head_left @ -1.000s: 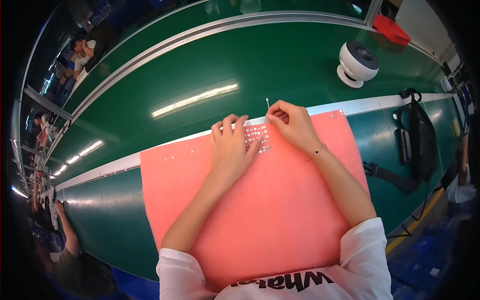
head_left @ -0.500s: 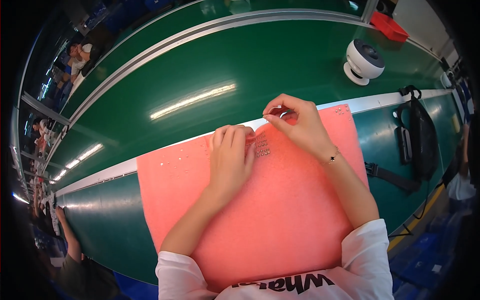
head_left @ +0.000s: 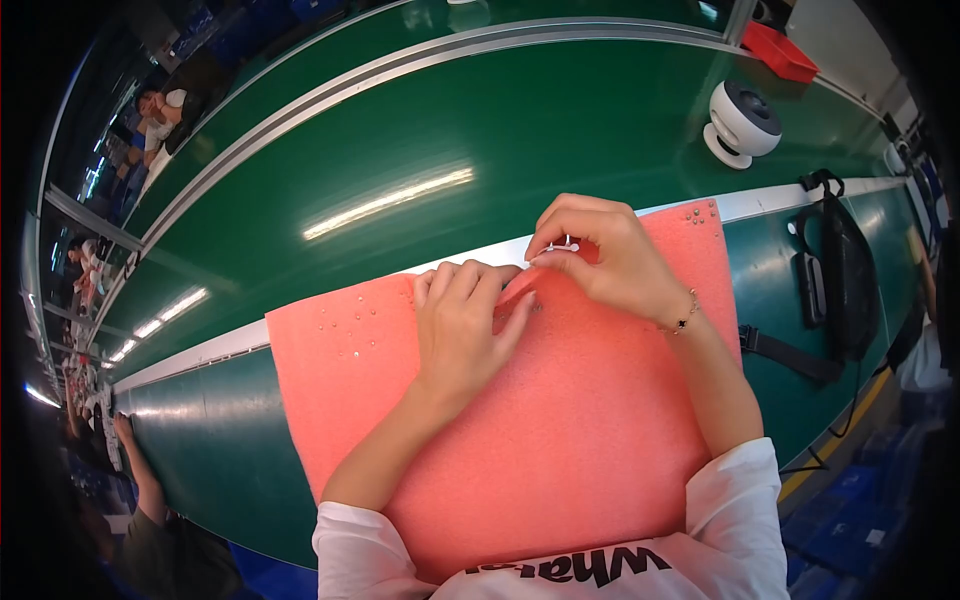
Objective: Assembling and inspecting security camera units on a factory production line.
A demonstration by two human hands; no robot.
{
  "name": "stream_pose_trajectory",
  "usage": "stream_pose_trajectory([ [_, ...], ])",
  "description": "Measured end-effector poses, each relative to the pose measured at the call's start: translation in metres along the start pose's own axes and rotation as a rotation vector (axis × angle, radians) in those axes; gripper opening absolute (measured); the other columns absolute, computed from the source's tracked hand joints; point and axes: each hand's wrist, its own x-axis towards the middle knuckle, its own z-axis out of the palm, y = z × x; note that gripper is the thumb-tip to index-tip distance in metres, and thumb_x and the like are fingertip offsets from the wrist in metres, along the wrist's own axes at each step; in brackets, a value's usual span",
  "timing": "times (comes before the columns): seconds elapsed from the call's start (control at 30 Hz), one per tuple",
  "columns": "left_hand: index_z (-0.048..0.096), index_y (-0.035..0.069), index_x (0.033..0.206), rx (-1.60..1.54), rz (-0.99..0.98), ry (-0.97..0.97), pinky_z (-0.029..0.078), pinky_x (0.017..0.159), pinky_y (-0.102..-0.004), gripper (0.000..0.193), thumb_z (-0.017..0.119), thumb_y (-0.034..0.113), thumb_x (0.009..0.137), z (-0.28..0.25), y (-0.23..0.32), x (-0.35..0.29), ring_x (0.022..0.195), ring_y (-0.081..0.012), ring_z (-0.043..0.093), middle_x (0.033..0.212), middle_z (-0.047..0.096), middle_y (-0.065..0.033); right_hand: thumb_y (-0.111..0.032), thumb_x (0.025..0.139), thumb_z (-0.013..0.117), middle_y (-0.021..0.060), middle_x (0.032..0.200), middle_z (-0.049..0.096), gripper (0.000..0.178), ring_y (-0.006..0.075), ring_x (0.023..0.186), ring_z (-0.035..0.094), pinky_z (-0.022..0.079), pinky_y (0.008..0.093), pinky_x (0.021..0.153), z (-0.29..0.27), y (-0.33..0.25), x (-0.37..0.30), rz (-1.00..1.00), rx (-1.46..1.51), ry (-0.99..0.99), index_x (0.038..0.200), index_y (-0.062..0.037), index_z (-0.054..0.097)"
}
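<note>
A pink foam sheet [head_left: 520, 450] lies before me, its far edge lifted into a fold between my hands. My left hand [head_left: 462, 320] curls its fingers over that edge, the thumb on the near side of the fold. My right hand [head_left: 605, 255] pinches thumb and forefinger together at the top of the fold; what lies between the tips is too small to name. Framed by those fingers is a small white piece [head_left: 567, 245] with short prongs. Small shiny metal studs [head_left: 537, 308] beside my left thumb are mostly hidden by the fold.
More studs sit on the sheet's left part [head_left: 350, 322] and far right corner [head_left: 700, 215]. Beyond the metal rail stands a white round camera-like device [head_left: 745, 120]. A black bag [head_left: 848, 280] with a strap lies at right; a red tray [head_left: 780, 52] is farther off.
The sheet's far edge has been lifted and folded more, covering most of the stud grid. My right hand has come slightly down and right, and the white pronged piece now shows.
</note>
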Motion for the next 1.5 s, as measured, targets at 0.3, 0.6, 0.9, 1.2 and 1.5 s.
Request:
stream_pose_trajectory([
  [0.3, 0.065, 0.009, 0.087, 0.002, 0.009, 0.026, 0.034, 0.073, -0.0343, 0.018, 0.071, 0.019, 0.073, -0.001, -0.009, -0.002, 0.076, -0.0188, 0.051, 0.077, 0.055, -0.0018, 0.006, 0.072, 0.064, 0.0078, 0.077, 0.06, 0.009, 0.0197, 0.07, 0.057, 0.045, 0.0282, 0.059, 0.012, 0.005, 0.004, -0.085, -0.035, 0.034, 0.077, -0.0014, 0.063],
  [0.6, 0.065, 0.009, 0.084, -0.009, 0.012, 0.042, 0.034, 0.072, -0.0338, 0.014, 0.07, 0.019, 0.075, -0.002, -0.019, -0.004, 0.074, -0.0182, 0.051, 0.074, 0.055, -0.0008, 0.009, 0.071, 0.062, 0.0105, 0.075, 0.059, 0.01, 0.0228, 0.069, 0.057, 0.045, 0.03, 0.058, 0.021, 0.006, 0.008, -0.071, -0.058, -0.004, 0.075, 0.0007, 0.06],
  [0.9, 0.065, 0.008, 0.086, -0.031, 0.024, 0.081, 0.032, 0.068, -0.0337, 0.013, 0.068, 0.016, 0.075, -0.004, -0.03, -0.009, 0.073, -0.0194, 0.05, 0.075, 0.056, -0.0017, 0.006, 0.071, 0.063, 0.0118, 0.073, 0.059, 0.006, 0.0246, 0.068, 0.057, 0.045, 0.0323, 0.058, 0.033, 0.002, 0.012, -0.039, -0.107, -0.045, 0.073, 0.0026, 0.058],
  [1.2, 0.064, 0.008, 0.086, -0.061, 0.018, 0.073, 0.032, 0.068, -0.0339, 0.014, 0.068, 0.017, 0.077, -0.006, -0.045, -0.013, 0.071, -0.0199, 0.049, 0.074, 0.056, -0.0031, 0.006, 0.073, 0.064, 0.011, 0.074, 0.06, 0.006, 0.0208, 0.068, 0.058, 0.046, 0.0292, 0.06, 0.045, 0.003, 0.019, 0.015, -0.07, -0.022, 0.075, 0.0027, 0.058],
  [1.5, 0.066, 0.009, 0.086, -0.028, 0.009, 0.062, 0.034, 0.071, -0.0332, 0.014, 0.068, 0.02, 0.077, -0.008, -0.055, -0.018, 0.074, -0.0185, 0.051, 0.075, 0.058, -0.0012, 0.005, 0.073, 0.064, 0.0107, 0.073, 0.058, 0.008, 0.0221, 0.068, 0.058, 0.046, 0.0302, 0.06, 0.055, 0.001, 0.023, -0.055, -0.144, 0.061, 0.076, 0.0017, 0.058],
])
